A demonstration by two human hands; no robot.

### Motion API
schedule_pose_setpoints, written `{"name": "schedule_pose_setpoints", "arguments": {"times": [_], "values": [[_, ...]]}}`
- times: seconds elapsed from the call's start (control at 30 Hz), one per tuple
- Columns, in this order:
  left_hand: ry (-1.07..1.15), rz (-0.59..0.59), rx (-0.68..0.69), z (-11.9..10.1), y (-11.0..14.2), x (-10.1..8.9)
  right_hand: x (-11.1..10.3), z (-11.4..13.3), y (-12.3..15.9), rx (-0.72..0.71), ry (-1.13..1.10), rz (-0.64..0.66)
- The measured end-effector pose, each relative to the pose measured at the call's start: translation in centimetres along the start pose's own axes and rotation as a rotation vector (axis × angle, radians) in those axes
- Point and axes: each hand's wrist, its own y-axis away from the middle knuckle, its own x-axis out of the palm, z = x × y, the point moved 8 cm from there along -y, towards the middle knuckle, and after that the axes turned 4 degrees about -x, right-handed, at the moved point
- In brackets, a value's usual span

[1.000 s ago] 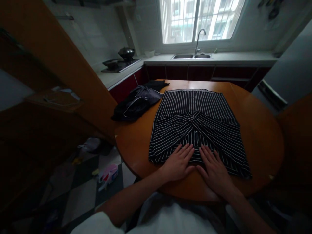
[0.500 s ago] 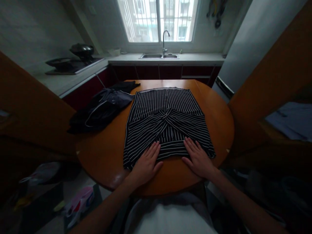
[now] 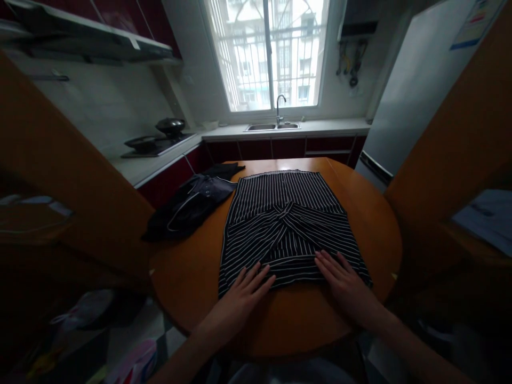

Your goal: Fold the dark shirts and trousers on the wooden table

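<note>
Wider apart than a second ago, our two hands now rest toward either side of the near hem of the striped garment [image 3: 286, 229], where before they lay almost together at its middle; our view also tilts up and takes in more of the kitchen. We have the garment spread flat in the middle of the wooden surface [image 3: 296, 333], its stripes running lengthwise on the far part and slanting in to a twisted knot on the near part.

Our left hand [image 3: 242, 293] lies palm down across the near left hem, its grip apart and the fingers fanned on the cloth. Our right hand [image 3: 346, 282] lies palm down on the near right part, its grip also apart, fingertips over the hem band.

Just left of the garment we see dark clothing [image 3: 192, 205] in a loose heap; whether the two touch, we cannot tell. Beyond the surface stand a stove [image 3: 160, 146] with a lidded pot [image 3: 170, 126] and, under the window [image 3: 268, 58], a double sink [image 3: 262, 127] with a tall faucet [image 3: 279, 110]. To our right rises a pale refrigerator [image 3: 404, 96].
</note>
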Motion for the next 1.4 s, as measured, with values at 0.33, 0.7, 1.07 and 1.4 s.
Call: {"name": "schedule_pose_setpoints", "arguments": {"times": [0.33, 0.7, 1.07, 1.4], "values": [[0.094, -0.143, 0.145, 3.8, 3.4, 0.2, -1.5, -6.2, 7.0, -0.103, -0.021, -0.044], [0.152, -0.252, 0.122, 5.4, 3.0, -0.3, -1.1, -7.5, 7.7, -0.093, -0.106, -0.033], [0.144, -0.394, 0.150, 5.9, 4.2, -0.9, -1.5, -7.3, 6.7, -0.121, -0.100, -0.020], [0.194, -0.381, 0.168, 5.9, 4.1, -1.1, -2.4, -7.3, 6.5, -0.140, -0.296, -0.077]]}}
